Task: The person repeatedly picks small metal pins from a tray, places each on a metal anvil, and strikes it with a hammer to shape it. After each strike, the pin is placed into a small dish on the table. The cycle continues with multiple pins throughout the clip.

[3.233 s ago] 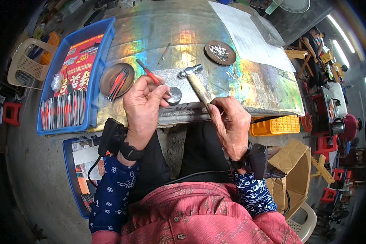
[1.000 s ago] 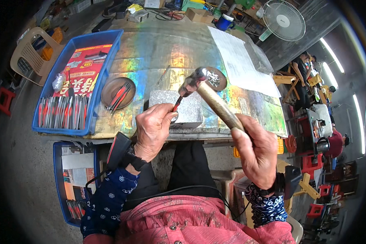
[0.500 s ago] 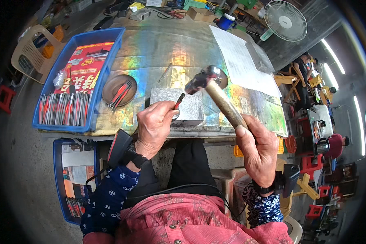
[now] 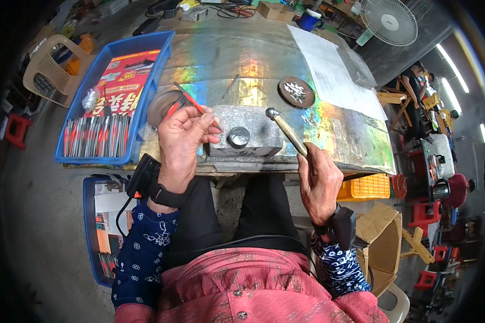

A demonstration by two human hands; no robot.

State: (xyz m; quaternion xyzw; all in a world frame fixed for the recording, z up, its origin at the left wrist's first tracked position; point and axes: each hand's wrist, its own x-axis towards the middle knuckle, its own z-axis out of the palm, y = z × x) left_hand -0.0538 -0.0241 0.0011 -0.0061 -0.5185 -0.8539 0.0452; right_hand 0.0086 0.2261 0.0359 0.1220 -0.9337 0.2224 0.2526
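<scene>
presently, the left hand (image 4: 180, 141) pinches a slim red-and-black stick (image 4: 192, 100) between thumb and fingers, near the left end of a speckled grey block (image 4: 262, 129) on the worktop (image 4: 213, 56). the right hand (image 4: 319, 185) grips a wooden-handled metal hammer (image 4: 289, 132), its head by the block's far right corner. a loose pinch could let the stick slip; a stray swing could catch the fingers. compared with half a second ago, the hammer head is farther from the stick, and a round black disc (image 4: 238, 138) shows fully on the block.
</scene>
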